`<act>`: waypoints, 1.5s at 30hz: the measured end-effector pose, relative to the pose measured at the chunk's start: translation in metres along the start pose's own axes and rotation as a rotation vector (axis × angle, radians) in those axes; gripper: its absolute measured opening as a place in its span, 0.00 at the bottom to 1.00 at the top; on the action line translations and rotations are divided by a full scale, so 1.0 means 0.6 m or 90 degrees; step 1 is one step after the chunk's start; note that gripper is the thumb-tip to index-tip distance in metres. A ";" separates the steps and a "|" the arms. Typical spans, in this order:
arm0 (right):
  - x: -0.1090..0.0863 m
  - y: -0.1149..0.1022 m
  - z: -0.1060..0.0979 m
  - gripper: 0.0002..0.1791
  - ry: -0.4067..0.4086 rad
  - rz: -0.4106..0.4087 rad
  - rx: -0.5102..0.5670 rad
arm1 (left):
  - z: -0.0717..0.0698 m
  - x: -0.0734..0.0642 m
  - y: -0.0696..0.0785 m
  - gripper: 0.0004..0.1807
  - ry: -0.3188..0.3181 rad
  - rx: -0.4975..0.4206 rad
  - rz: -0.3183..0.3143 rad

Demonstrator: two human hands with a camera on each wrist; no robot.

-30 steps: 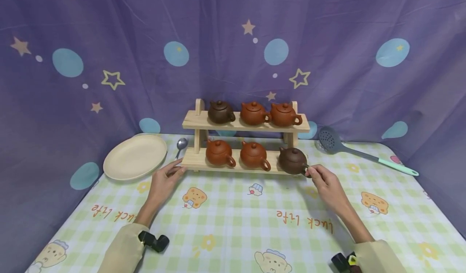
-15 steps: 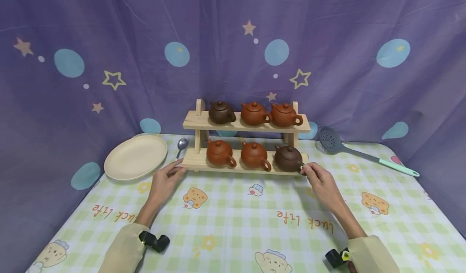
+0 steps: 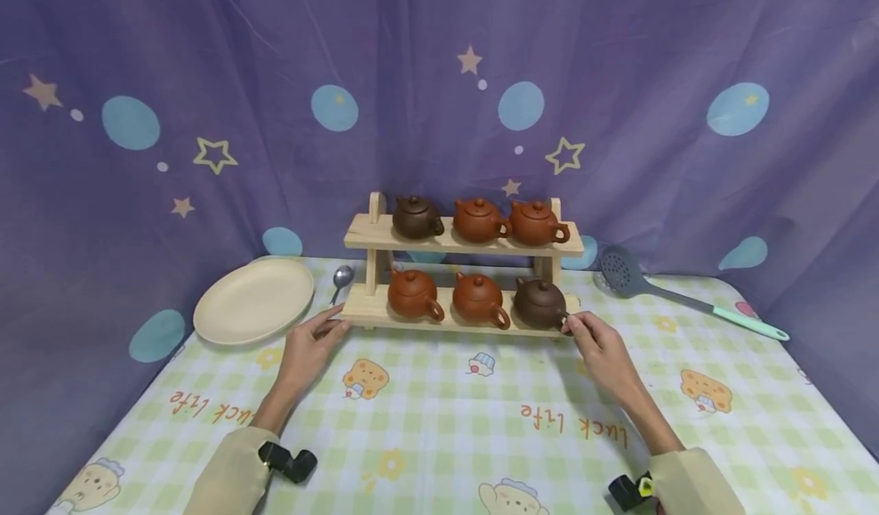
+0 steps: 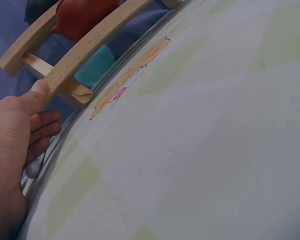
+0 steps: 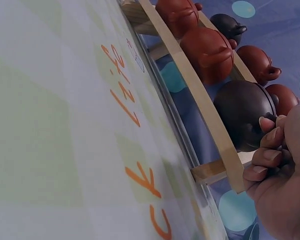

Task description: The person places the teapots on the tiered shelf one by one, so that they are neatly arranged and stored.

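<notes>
A two-tier wooden rack [image 3: 358,308] stands at the back of the table. My right hand [image 3: 603,349] pinches the handle of a dark brown teapot [image 3: 539,303] at the right end of the lower shelf. In the right wrist view that teapot [image 5: 242,112] sits upright on the board, its handle partly hidden by fingers. My left hand [image 3: 309,347] grips the left end of the lower shelf, thumb on the board's edge and fingers below it. Two reddish-brown teapots, a left one [image 3: 412,294] and a middle one [image 3: 477,299], share this shelf.
On the upper shelf are another dark teapot [image 3: 416,217] and two reddish-brown ones, one in the middle [image 3: 476,220] and one at right [image 3: 534,223]. A cream plate [image 3: 254,301] and a spoon [image 3: 342,275] lie left; a slotted skimmer [image 3: 676,297] lies right. A purple curtain [image 3: 439,133] hangs behind.
My right hand has moved the dark teapot leftward along the lower shelf, closer to the middle teapot. The left hand has kept its grip on the shelf end.
</notes>
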State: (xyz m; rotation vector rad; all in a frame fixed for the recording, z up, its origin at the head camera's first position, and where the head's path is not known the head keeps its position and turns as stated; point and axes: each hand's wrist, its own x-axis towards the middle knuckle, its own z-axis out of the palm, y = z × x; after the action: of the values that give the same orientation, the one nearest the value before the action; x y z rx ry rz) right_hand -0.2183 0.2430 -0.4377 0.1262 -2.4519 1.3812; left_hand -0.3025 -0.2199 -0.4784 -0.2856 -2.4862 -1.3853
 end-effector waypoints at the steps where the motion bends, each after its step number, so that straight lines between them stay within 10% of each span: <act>1: -0.001 0.002 0.000 0.19 -0.003 0.002 0.003 | 0.001 0.000 0.000 0.29 -0.001 0.001 0.000; 45: 0.005 0.000 -0.009 0.17 -0.003 0.009 0.055 | 0.002 0.000 -0.002 0.26 0.021 0.012 0.030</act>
State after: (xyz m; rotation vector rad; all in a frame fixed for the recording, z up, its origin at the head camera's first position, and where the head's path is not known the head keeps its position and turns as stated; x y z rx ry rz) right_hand -0.2197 0.2476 -0.4341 0.1321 -2.4018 1.4940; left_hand -0.3027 -0.2193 -0.4799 -0.3123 -2.4488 -1.3369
